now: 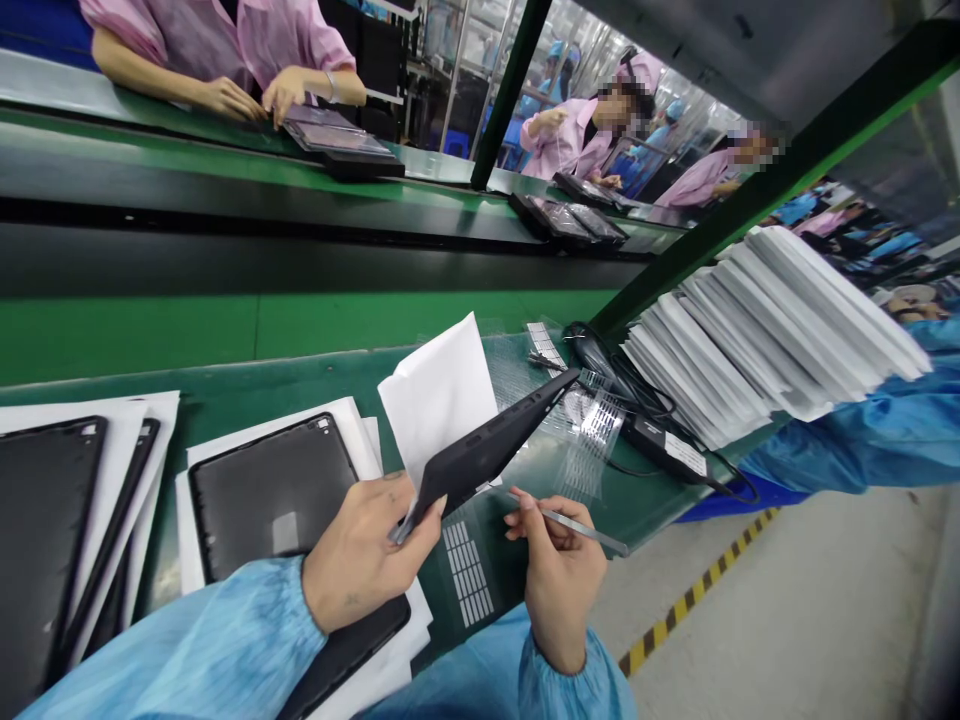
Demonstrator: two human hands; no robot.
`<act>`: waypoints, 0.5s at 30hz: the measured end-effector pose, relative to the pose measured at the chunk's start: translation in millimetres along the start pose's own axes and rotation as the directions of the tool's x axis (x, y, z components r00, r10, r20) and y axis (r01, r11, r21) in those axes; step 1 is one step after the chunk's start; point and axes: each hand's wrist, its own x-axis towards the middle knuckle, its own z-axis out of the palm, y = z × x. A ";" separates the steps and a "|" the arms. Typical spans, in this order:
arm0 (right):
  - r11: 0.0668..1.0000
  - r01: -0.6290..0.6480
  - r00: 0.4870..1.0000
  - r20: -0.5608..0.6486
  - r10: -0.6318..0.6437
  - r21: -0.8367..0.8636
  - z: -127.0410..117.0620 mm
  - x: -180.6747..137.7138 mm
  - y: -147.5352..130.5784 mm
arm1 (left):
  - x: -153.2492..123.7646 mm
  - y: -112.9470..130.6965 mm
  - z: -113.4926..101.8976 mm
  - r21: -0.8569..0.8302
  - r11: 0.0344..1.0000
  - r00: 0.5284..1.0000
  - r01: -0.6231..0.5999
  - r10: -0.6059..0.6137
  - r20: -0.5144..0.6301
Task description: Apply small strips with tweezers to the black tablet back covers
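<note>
**Two-Handed Working Position**

Left hand (367,550): grip holds the black tablet cover (487,440), tilted above the table (247,395). Right hand (559,565): grip holds a tweezer-like metal tool (589,530), tip near the cover's lower edge (contact cannot be determined). White label sheet (468,573): on the table, between the hands.

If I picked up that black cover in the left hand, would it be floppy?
Probably not: the black cover looks straight though the left hand grips just one end. It's likely light, since one hand holds it up. Looking thin, it might crack.
</note>
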 end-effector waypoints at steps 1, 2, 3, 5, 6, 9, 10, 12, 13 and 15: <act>1.000 0.002 1.000 0.004 -0.002 -0.007 0.0 0.1 0.3 | -0.7 -0.6 0.4 0.000 1.000 1.000 0.000 0.000 -0.001; 1.000 0.004 1.000 0.009 -0.004 -0.013 -0.1 0.2 0.6 | -1.4 -1.2 0.8 0.000 1.000 1.000 -0.003 0.003 -0.002; 1.000 0.005 1.000 0.014 -0.005 -0.018 -0.1 0.3 1.0 | -2.0 -1.8 1.1 0.001 1.000 1.000 -0.005 0.005 -0.002; 1.000 0.007 1.000 0.020 -0.006 -0.018 -0.3 0.3 1.8 | -2.8 -2.7 1.3 -0.004 1.000 1.000 -0.010 0.010 -0.001; 1.000 0.006 1.000 0.021 -0.006 -0.014 -0.4 0.3 2.1 | -3.0 -3.0 1.3 -0.007 1.000 1.000 -0.011 0.011 0.002; 1.000 0.002 1.000 0.027 -0.002 0.002 -0.6 0.2 2.6 | -2.7 -2.8 1.0 -0.002 1.000 1.000 -0.010 0.010 0.006; 1.000 0.001 1.000 0.029 -0.001 0.001 -0.6 0.2 2.5 | -2.4 -2.5 0.8 0.000 1.000 1.000 -0.010 0.010 0.008; 1.000 0.004 0.999 0.033 -0.004 -0.012 -0.5 -0.1 1.9 | -1.7 -1.5 0.7 0.000 1.000 1.000 -0.009 0.009 0.011; 1.000 0.008 0.999 0.036 -0.007 -0.022 -0.4 -0.2 1.5 | -1.4 -1.1 0.6 -0.002 1.000 1.000 -0.006 0.006 0.009; 0.999 0.017 0.999 0.043 -0.015 -0.042 -0.2 -0.5 0.8 | -1.0 -0.8 0.5 -0.002 1.000 1.000 -0.005 0.005 0.005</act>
